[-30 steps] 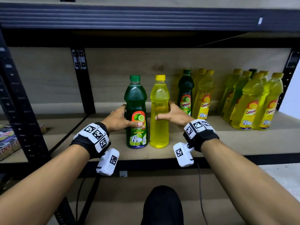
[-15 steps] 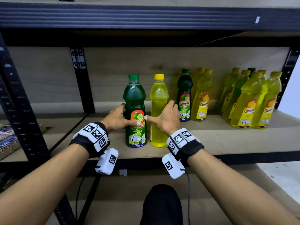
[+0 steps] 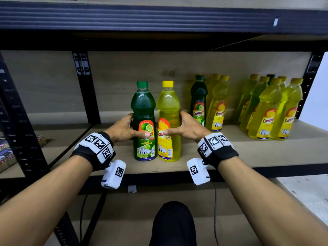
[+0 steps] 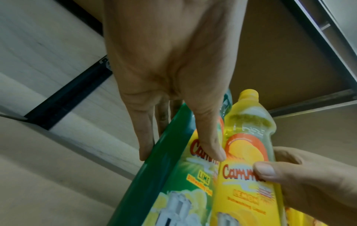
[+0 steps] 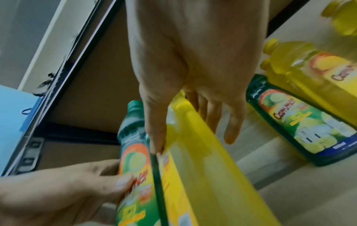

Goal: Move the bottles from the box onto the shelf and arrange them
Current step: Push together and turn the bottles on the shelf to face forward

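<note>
A wooden shelf point(image 3: 248, 157) sits in a black metal rack, with a pale board behind it and a dark beam point(image 3: 159, 16) overhead. Far right on the shelf stands a cluster of yellow bottles point(image 3: 269, 112), a dark cap showing behind them; nearer the middle a dark green bottle point(image 3: 198, 102) stands with two yellow ones point(image 3: 217, 107) just beside it. Off to the left, past a black upright point(image 3: 85, 86), the edge of some printed packs point(image 3: 7, 153) shows on the neighbouring shelf. Near the front edge, a green bottle point(image 3: 143, 121) and a yellow bottle point(image 3: 168, 121) stand upright, side by side and touching, labels facing out. The left hand point(image 3: 124, 129) wraps the green bottle from its left, thumb across the label and fingers round the far side. The right hand point(image 3: 188, 127) mirrors it on the yellow bottle, thumb on the label, fingers along the right flank. Both forearms reach in level from below, each wearing a black wrist strap with white marker blocks. A dark knee or shoe shows between the arms, low down.
</note>
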